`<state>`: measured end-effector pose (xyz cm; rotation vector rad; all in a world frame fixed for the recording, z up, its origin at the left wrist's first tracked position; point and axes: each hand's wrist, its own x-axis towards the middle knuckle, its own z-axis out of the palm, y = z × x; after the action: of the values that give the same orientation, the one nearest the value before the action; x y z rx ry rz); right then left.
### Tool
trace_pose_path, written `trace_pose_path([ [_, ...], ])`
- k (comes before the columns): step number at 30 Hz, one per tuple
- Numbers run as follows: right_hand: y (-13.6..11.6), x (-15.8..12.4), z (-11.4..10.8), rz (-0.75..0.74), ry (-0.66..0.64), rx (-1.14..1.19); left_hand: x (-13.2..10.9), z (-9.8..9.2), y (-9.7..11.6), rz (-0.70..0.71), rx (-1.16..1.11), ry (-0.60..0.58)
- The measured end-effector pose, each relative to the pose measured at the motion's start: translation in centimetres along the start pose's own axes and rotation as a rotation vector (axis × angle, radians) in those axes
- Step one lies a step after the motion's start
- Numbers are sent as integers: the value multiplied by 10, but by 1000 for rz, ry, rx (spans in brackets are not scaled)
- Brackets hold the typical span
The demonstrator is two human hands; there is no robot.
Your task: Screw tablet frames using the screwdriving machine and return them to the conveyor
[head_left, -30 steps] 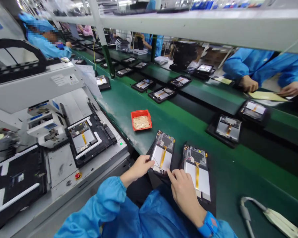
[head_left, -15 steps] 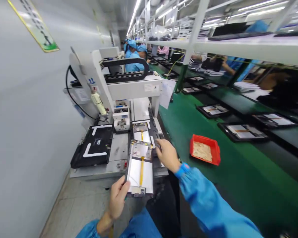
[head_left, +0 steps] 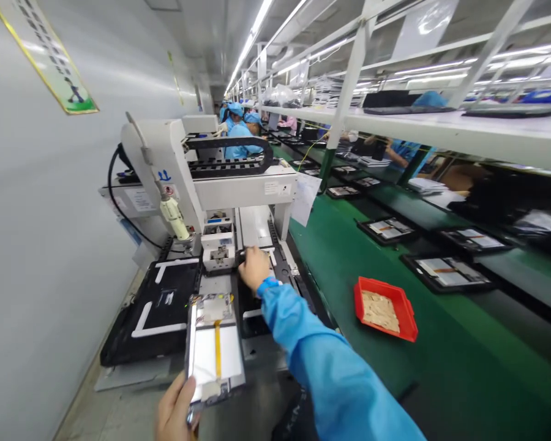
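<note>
My left hand (head_left: 174, 411) is at the bottom edge, closed on the near end of an open tablet assembly (head_left: 213, 346) with a white battery and an orange ribbon cable, held above the machine's front. My right hand (head_left: 253, 268) reaches forward to the far end of the machine's right black fixture (head_left: 252, 306). Its fingers curl down out of sight, so what they touch is hidden. The blue sleeve (head_left: 321, 367) runs back toward me.
A white gantry machine (head_left: 239, 177) carries a second black fixture (head_left: 158, 306) on the left. To the right runs a green conveyor belt (head_left: 344, 263) with a red tray (head_left: 384, 309) of small parts and tablets in black carriers (head_left: 445, 271). People in blue (head_left: 241, 125) work farther along.
The view has turned from the belt to the machine. My left hand lifted one tablet off the belt and brought it over. My right hand moved from the belt deeper onto the right fixture.
</note>
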<state>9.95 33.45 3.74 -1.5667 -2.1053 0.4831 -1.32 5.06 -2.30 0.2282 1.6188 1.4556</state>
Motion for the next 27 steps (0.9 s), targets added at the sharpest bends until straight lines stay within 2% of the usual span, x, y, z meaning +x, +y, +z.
trace_pose_path([
  [3, 26, 12, -30, 65, 35, 144, 20, 29, 16, 89, -6, -148],
  [7, 69, 14, -67, 37, 41, 354, 59, 86, 32, 235, 73, -296],
  [11, 103, 1, -108, 13, 127, 525, 96, 140, 40, 318, 218, -383],
  [14, 124, -19, -152, 8, 267, 650, 112, 166, 43, 358, 364, -421],
  [17, 140, -52, -193, 20, 341, 829, 116, 172, 44, 440, 573, -416],
  [20, 148, -90, -222, 123, 341, 905, 110, 163, 46, 602, 772, -362],
  [22, 151, -113, -233, 195, 360, 912, 102, 153, 48, 714, 885, -347],
  [25, 156, -145, -245, 263, 421, 901, 87, 140, 49, 835, 1022, -392],
  [27, 157, -167, -251, 311, 444, 874, 72, 136, 42, 888, 1076, -413],
])
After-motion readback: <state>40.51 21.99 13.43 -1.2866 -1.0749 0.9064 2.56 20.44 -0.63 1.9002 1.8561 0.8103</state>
